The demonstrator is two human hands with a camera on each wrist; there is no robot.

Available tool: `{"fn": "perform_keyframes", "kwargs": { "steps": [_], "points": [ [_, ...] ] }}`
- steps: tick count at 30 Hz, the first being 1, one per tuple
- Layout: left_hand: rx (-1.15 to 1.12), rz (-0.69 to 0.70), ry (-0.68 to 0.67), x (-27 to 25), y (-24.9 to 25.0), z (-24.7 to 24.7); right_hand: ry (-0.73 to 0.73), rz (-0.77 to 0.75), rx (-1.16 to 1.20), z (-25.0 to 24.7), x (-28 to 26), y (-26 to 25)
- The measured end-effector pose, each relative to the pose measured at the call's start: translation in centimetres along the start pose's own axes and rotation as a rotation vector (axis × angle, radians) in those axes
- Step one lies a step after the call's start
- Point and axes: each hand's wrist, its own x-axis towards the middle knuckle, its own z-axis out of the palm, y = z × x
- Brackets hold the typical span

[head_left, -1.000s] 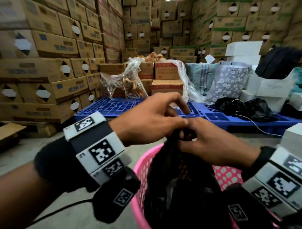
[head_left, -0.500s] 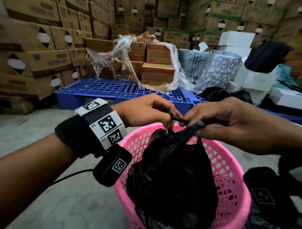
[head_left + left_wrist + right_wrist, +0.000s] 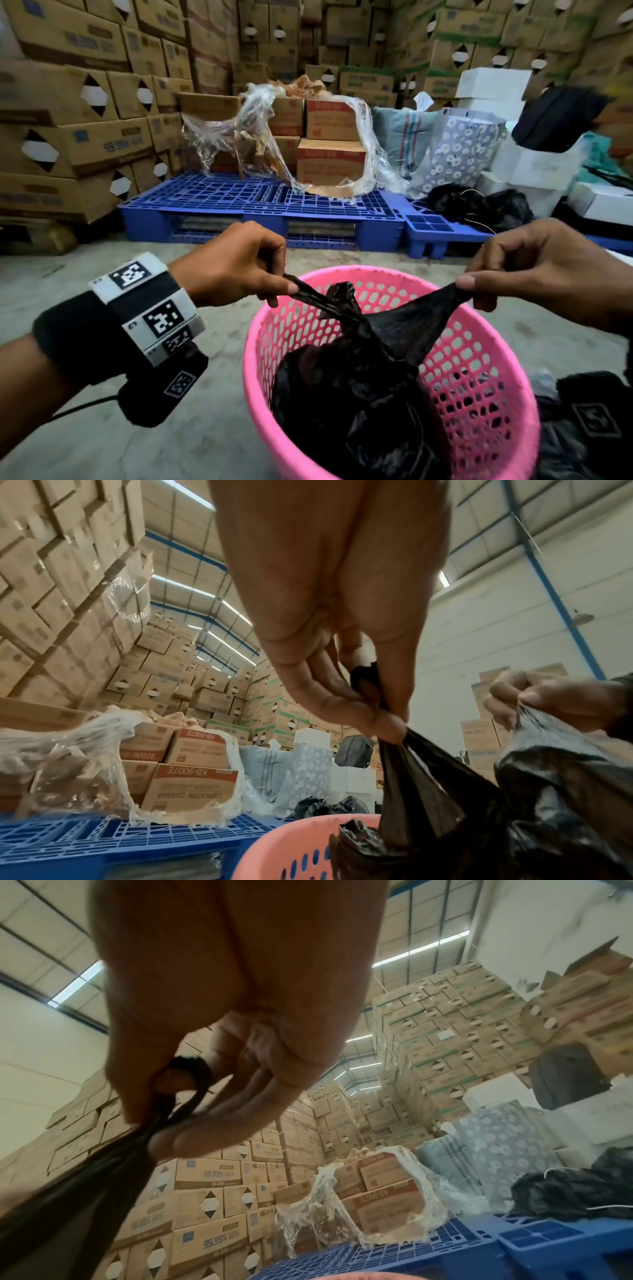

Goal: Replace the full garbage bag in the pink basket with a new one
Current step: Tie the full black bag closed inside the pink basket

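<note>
A full black garbage bag (image 3: pixel 363 383) sits inside the pink perforated basket (image 3: pixel 486 370) on the concrete floor. My left hand (image 3: pixel 236 263) pinches one twisted strip of the bag's top (image 3: pixel 308 294) over the basket's left rim. My right hand (image 3: pixel 534 270) pinches the other stretched flap (image 3: pixel 431 311) above the right rim. The two strips meet at a knot (image 3: pixel 346 301) above the bag's middle. In the left wrist view my left hand (image 3: pixel 383 712) grips the black plastic (image 3: pixel 411 777); the right wrist view shows my right hand (image 3: pixel 164 1118) pinching its strip (image 3: pixel 103 1172).
A blue plastic pallet (image 3: pixel 246 205) lies just beyond the basket, carrying cartons in torn clear wrap (image 3: pixel 329 150). Stacked cardboard boxes (image 3: pixel 68 102) wall the left and back. Other black bags (image 3: pixel 479 205), a floral bag (image 3: pixel 459 147) and white boxes (image 3: pixel 534 164) sit at the right.
My hands were together at the bag's top; they have drawn apart sideways, each pulling a strip of the bag taut. The view has tilted down toward the basket.
</note>
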Motion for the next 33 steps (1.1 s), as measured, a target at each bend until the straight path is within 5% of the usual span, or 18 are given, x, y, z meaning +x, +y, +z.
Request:
{"fn": "perform_keyframes", "kwargs": {
  "steps": [5,7,11,15,19,24,26,30,33],
  "points": [
    [0.119,-0.046,-0.164,-0.5,-0.3,-0.6,0.096,-0.062,0.061,0.9,0.3,-0.8],
    [0.237,-0.006,-0.127,-0.3,0.1,-0.8,0.082,-0.073,0.124,1.3,0.8,-1.1],
    [-0.235,-0.061,0.063,0.8,1.8,1.1,0.002,-0.107,0.226,2.5,2.2,-2.1],
    [-0.558,0.005,0.066,2.0,4.1,4.0,0.036,-0.141,0.26,3.7,3.7,-2.9],
    [-0.663,0.03,0.003,2.4,4.9,5.1,0.09,-0.123,0.264,3.8,4.5,-2.7],
    [-0.533,0.081,-0.026,1.9,5.3,5.4,0.143,-0.097,0.285,4.8,4.8,-2.4],
    [-0.484,0.092,0.006,2.0,5.0,4.9,0.086,-0.06,0.267,4.7,4.9,-2.1],
    [-0.457,0.066,0.02,1.9,4.2,3.4,-0.295,0.045,0.018,5.6,4.2,-1.1],
    [-0.394,-0.017,-0.011,1.7,3.4,3.0,-0.24,-0.032,-0.206,6.4,4.0,-0.7]
  ]
}}
